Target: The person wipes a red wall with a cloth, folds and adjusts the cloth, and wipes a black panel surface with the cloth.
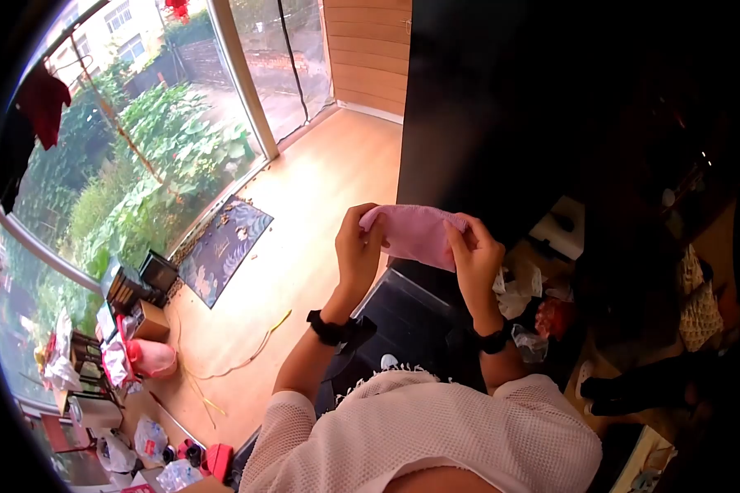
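Daylight falls through tall window panes (148, 140) onto a pale, wood-toned floor (321, 189), with leafy plants (160, 135) outside. Along the floor's window-side edge lies a dark patterned mat (226, 246), brown bits scattered about it; a thin cord (270, 330) curls nearer the person. Toward the floor's near left corner crowd a cardboard box (150, 320), a rounded pink object (154, 359) and plastic bags (150, 437). Wooden boards (368, 53) line the far edge, beside a large black panel (477, 107); much of the right side is too dark to read.

Held up in the air, in front of that panel's lower part, is a pink cloth (411, 237): small, light-coloured, roughly oblong, stretched sideways with a slightly uneven lower edge. The left hand (362, 246) pinches its left end between thumb and fingers, and the right hand (475, 246) pinches the right end likewise.
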